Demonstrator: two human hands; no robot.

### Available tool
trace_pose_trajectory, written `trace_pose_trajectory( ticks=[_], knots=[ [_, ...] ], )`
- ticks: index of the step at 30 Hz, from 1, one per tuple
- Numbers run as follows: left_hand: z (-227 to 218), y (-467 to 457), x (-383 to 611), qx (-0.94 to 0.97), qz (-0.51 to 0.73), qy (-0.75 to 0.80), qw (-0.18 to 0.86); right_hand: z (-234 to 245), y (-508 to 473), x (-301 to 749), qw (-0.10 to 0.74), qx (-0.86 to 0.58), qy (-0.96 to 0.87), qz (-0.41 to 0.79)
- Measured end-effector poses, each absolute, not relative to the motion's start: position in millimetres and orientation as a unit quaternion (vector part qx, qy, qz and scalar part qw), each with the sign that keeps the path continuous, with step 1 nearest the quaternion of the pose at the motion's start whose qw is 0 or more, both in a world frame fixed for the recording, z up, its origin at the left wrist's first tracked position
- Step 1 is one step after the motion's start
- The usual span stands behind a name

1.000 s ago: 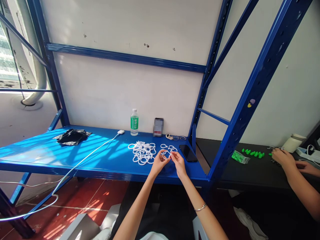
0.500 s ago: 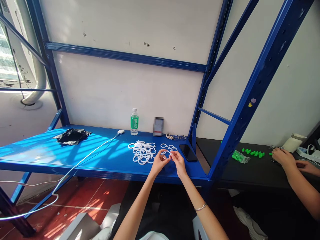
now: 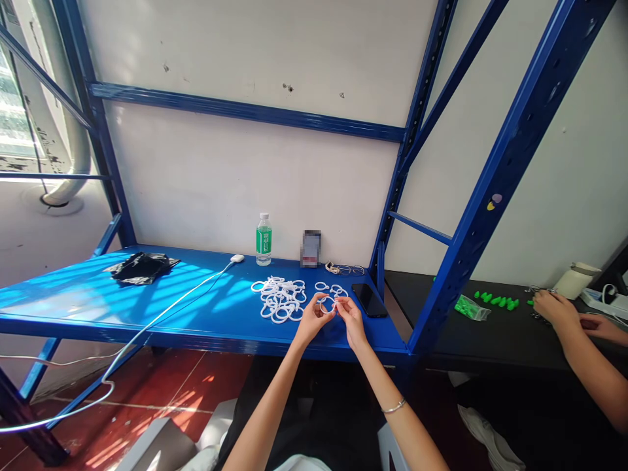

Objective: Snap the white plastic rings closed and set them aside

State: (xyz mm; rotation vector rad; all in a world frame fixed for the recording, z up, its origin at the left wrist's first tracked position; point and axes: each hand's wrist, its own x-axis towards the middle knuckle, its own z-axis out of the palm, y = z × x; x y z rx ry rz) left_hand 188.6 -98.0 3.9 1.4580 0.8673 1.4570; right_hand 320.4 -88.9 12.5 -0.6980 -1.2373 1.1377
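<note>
Between my hands, just above the near edge of the blue shelf, is a white ring (image 3: pixel 326 309). My left hand (image 3: pixel 314 318) pinches its left side, and my right hand (image 3: pixel 350 315) pinches the right side with the fingertips close together. The fingers partly cover the ring, so its joint cannot be made out. Left of my hands lies a heap of white rings (image 3: pixel 280 298), overlapping one another. Behind my hands a few separate white rings (image 3: pixel 337 290) lie on the shelf. A black phone (image 3: pixel 369 300) rests flat beside my right hand.
On the blue shelf (image 3: pixel 206 320) stand a water bottle (image 3: pixel 263 241) and an upright phone (image 3: pixel 311 249), with glasses (image 3: pixel 350 269), a white cable (image 3: pixel 169 311) and a black plastic bag (image 3: pixel 142 268). A blue post (image 3: pixel 471 248) rises at right; beyond it a co-worker's hand (image 3: pixel 557 311) is near green pieces (image 3: pixel 505 302).
Both my hands stay in nearly the same place, still pinching the white ring. Only slight finger movement shows.
</note>
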Motion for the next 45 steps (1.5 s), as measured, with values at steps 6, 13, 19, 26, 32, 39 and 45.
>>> trace_pose_trajectory(
  ticks=[6, 13, 19, 26, 32, 39, 45],
  knots=[
    [2.7, -96.8, 189.1, 0.588, 0.588, 0.353, 0.429, 11.8, -88.5, 320.8, 0.613, -0.301, -0.538, 0.494],
    [3.2, -97.3, 188.5, 0.591, 0.587, 0.354, 0.425, 10.0, -87.4, 321.9, 0.607, -0.298, -0.546, 0.495],
    [5.6, -99.2, 188.4, 0.594, 0.584, 0.358, 0.421, 9.2, -87.1, 322.4, 0.605, -0.302, -0.551, 0.488],
    [6.2, -99.6, 188.7, 0.595, 0.583, 0.361, 0.418, 10.2, -87.8, 322.4, 0.603, -0.310, -0.561, 0.475],
    [5.4, -99.0, 188.7, 0.593, 0.586, 0.359, 0.420, 9.8, -87.2, 322.3, 0.601, -0.308, -0.564, 0.475],
    [6.3, -100.0, 189.0, 0.595, 0.584, 0.359, 0.419, 8.0, -85.7, 321.9, 0.607, -0.301, -0.564, 0.473],
    [8.7, -101.4, 189.1, 0.593, 0.583, 0.366, 0.418, 9.3, -87.0, 321.4, 0.605, -0.307, -0.560, 0.476]
  ],
)
